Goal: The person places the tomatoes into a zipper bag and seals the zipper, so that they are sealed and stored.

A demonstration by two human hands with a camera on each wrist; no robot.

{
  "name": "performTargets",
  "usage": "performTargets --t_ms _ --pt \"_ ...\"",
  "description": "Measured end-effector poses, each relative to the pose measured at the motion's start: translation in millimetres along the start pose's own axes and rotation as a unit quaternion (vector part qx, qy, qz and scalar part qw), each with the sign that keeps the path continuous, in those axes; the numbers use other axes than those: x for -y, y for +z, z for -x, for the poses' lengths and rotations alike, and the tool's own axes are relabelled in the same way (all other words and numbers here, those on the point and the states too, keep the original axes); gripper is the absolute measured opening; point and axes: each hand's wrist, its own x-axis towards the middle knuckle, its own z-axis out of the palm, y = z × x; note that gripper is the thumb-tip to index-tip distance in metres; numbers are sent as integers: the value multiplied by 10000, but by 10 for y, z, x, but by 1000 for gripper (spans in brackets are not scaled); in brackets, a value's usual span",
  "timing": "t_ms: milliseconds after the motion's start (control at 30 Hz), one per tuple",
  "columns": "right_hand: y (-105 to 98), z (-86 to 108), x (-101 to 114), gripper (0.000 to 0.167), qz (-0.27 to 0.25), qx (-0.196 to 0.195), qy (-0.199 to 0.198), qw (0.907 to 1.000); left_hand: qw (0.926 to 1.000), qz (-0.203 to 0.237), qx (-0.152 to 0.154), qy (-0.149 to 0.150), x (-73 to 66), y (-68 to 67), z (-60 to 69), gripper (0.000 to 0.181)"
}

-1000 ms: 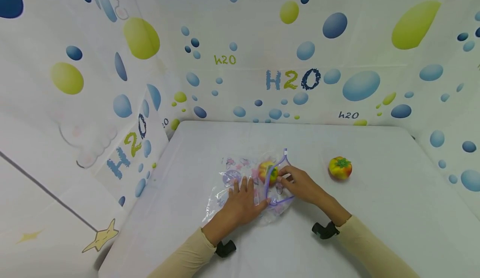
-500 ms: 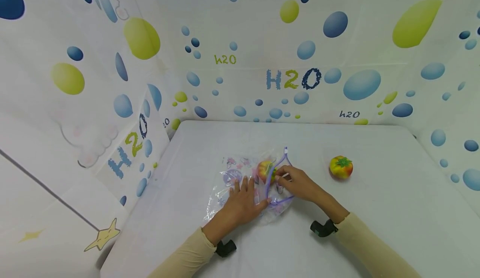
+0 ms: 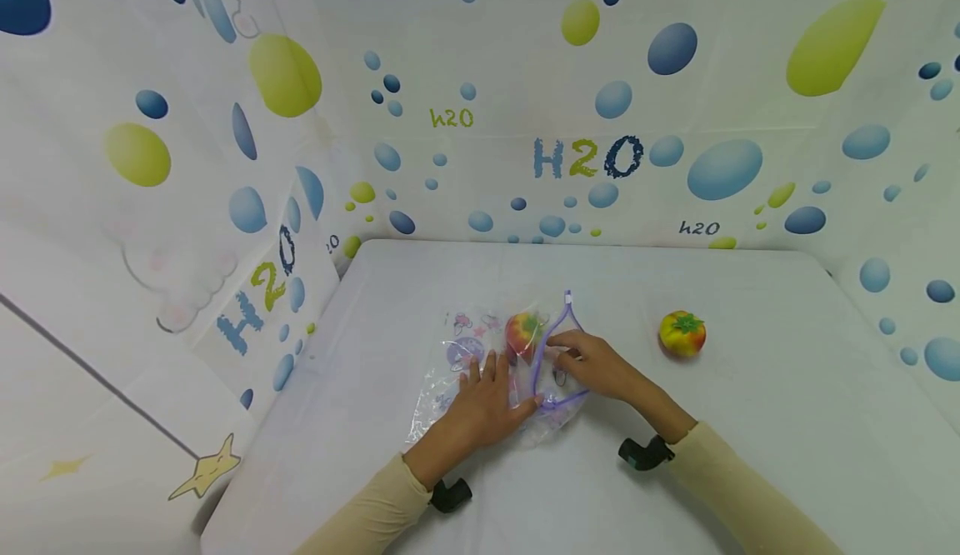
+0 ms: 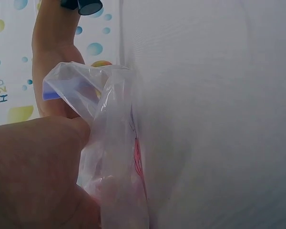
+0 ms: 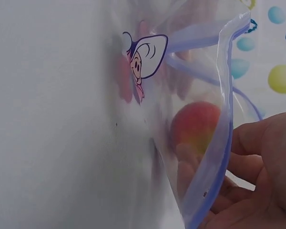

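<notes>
A clear zip bag (image 3: 461, 355) with pink and purple prints and a purple zip edge lies on the white table, its mouth spread towards the right. Inside it rests a red-and-yellow fruit (image 3: 524, 334) with a green leafy top, resembling a persimmon. My left hand (image 3: 483, 409) lies on the bag with fingers spread, its thumb by the lower edge of the mouth. My right hand (image 3: 596, 366) is at the mouth; in the right wrist view its fingertips (image 5: 183, 164) show through the plastic just below the fruit (image 5: 195, 125). Whether they touch it I cannot tell.
A second, similar red-and-yellow fruit (image 3: 682, 334) stands on the table (image 3: 750, 422) to the right of the bag. Behind and to the left hang white sheets (image 3: 510, 55) printed with coloured dots. Each wrist carries a black camera (image 3: 645, 453).
The fruit has moved left, deeper into the bag, and away from the right fingertips in the head view. The right hand has shifted slightly left; the left hand has stayed put.
</notes>
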Motion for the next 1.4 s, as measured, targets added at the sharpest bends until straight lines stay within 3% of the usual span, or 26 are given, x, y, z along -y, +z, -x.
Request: performTargets --t_ms 267,467,900,1167,1400 --pt "0 -25 5 34 -248 -15 -100 9996 9999 71 75 31 1 17 -18 99" --pt "25 -20 -14 43 -488 -94 71 9987 9999 69 114 41 -1 21 -35 100" --pt "-58 11 9 39 -306 81 214 9993 9999 81 143 6 -11 -2 -33 99" --pt "-358 101 -26 31 242 -416 -97 9988 9994 230 246 -123 -6 -6 -21 100" --pt "-786 239 -80 54 1127 -918 -184 9892 9990 351 266 -91 -7 -32 9 100"
